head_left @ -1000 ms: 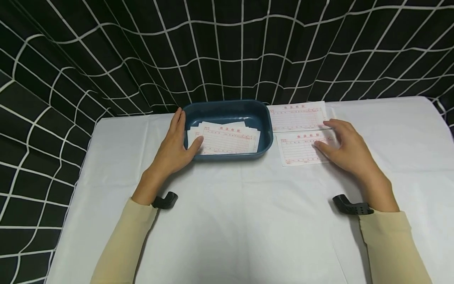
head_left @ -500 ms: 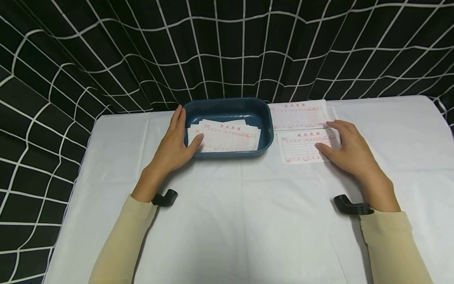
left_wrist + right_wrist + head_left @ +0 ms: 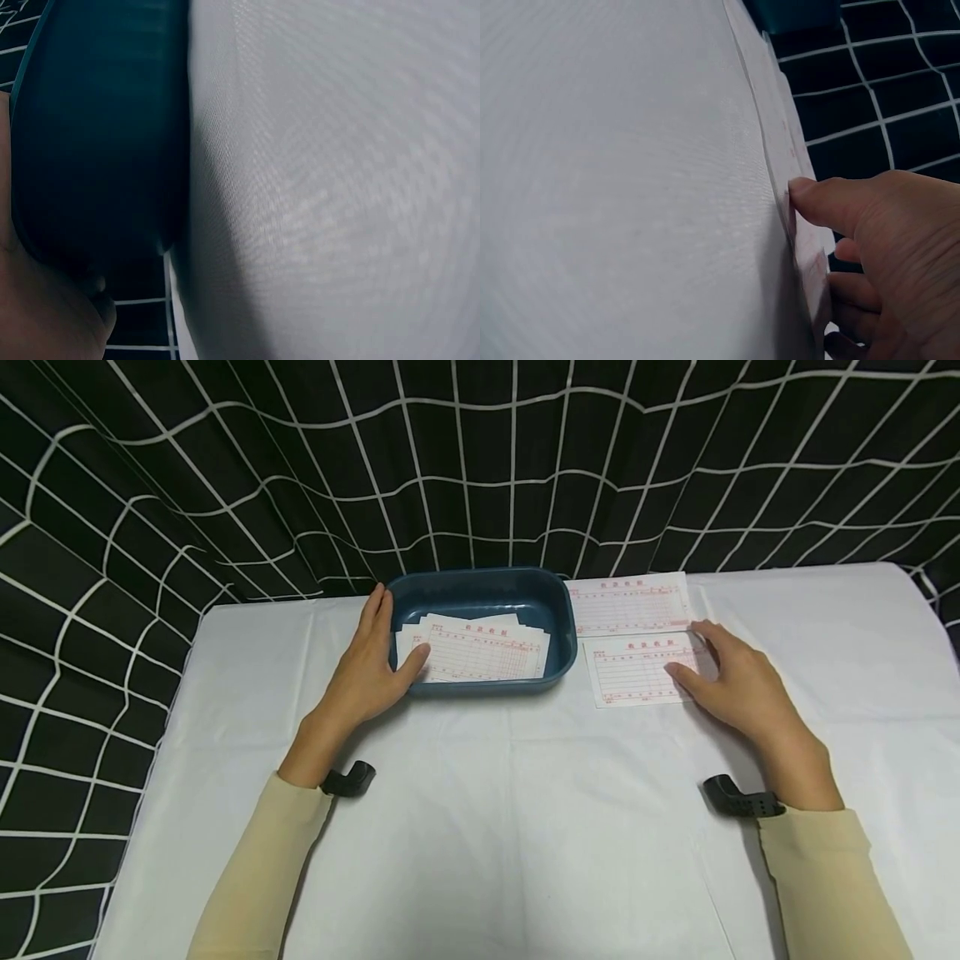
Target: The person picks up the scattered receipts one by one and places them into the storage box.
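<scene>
A dark blue tray [image 3: 480,576] stands at the table's far middle with a stack of red-printed paper slips [image 3: 483,656] inside. My left hand [image 3: 372,660] holds its left end, fingers along the outer wall and thumb over the rim on the slips. The left wrist view shows the tray wall [image 3: 97,135] against my palm [image 3: 41,311]. Two more slips lie right of the tray, one far [image 3: 628,603] and one near [image 3: 628,670]. My right hand [image 3: 733,677] arches over the near slip's right end. In the right wrist view my thumb [image 3: 817,199] and curled fingers pinch that slip [image 3: 780,142].
A white cloth [image 3: 525,827] covers the table, whose left edge [image 3: 153,777] drops off beside my left arm. A black curtain with a white grid [image 3: 480,460] hangs close behind the tray and down the left side. Black wrist mounts [image 3: 738,799] sit on both forearms.
My right hand's fingers have drawn in slightly on the near slip's right end. The left hand and the tray have stayed put.
</scene>
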